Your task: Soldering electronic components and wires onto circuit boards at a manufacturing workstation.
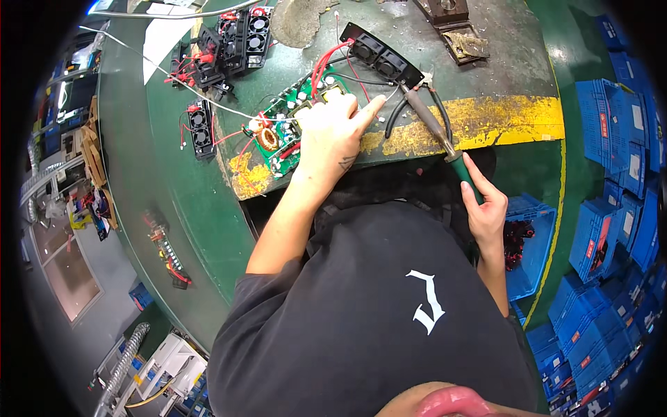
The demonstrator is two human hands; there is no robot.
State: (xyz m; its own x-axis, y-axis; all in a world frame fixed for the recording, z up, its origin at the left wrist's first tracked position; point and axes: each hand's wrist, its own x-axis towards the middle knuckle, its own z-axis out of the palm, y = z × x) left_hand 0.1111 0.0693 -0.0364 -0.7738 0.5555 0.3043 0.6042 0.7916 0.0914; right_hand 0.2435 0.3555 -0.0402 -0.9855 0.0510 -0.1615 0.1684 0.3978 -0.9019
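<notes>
My left hand (330,132) is over a green circuit board (285,156) with a copper-wound coil, its index finger stretched toward a black twin-fan unit (382,55). A thin silvery solder wire (187,85) runs into this hand and shows again past the fingertip. In my right hand (485,208) is a soldering iron (432,124), gripped by its green handle. Its tip is at the near edge of the fan unit, close to the wire's end. Red wires join fan unit and board. Beside the iron lie black-handled pliers (443,111), partly hidden by it.
More black fan units (240,38) are bunched at the far left, with a twin fan (201,128) nearer. A brown metal stand (462,42) is at the far right. Another board assembly (165,250) lies left on the green surface. Blue crates (531,254) stand to the right.
</notes>
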